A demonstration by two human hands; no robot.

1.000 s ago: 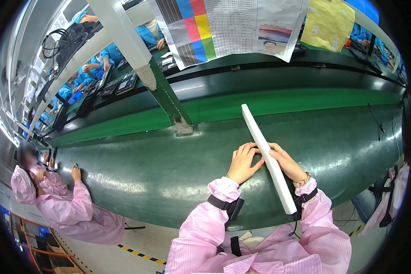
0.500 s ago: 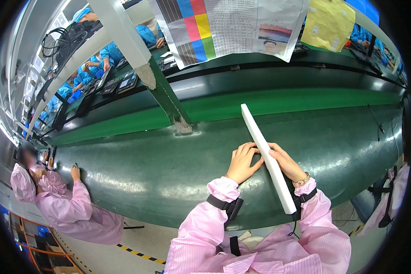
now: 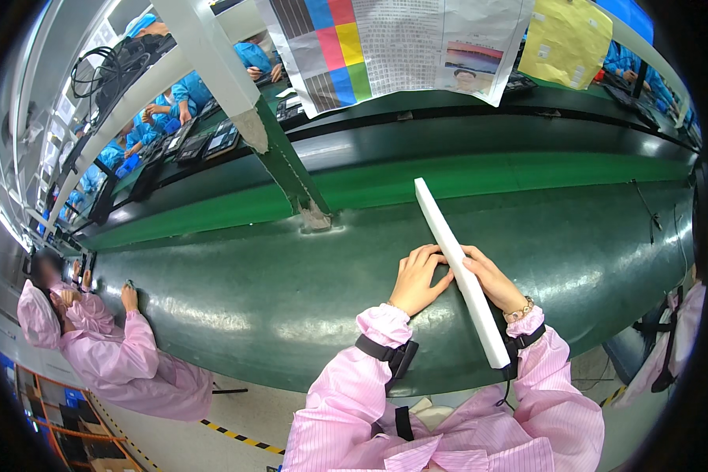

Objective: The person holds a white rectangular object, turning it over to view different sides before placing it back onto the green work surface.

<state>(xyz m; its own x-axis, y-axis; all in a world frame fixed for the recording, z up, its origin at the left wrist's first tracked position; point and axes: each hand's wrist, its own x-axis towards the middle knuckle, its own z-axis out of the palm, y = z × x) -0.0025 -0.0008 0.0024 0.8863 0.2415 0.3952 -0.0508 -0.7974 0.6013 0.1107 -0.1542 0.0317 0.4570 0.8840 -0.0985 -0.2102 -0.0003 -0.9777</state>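
Observation:
A long, thin, white slab (image 3: 459,267) stands on its narrow edge on the green work surface, slanting from far left to near right. Its exact kind I cannot tell; it may be foam or a slim box. My left hand (image 3: 418,277) presses against its left side, with fingers and thumb curved toward it. On the other side, my right hand (image 3: 492,282) grips it near the middle, fingertips at its upper edge. Between them the two hands hold the slab upright. The face toward my right hand is mostly hidden.
A green workbench (image 3: 291,299) runs across the view. A post (image 3: 283,157) rises from it at far left. Printed sheets (image 3: 401,55) hang above. Thin black cables (image 3: 649,212) lie at right. A co-worker in pink (image 3: 126,354) works at left; others in blue sit beyond.
My hands and the white slab stay in place. Beyond the bench, a blue-sleeved person's hands have shifted slightly.

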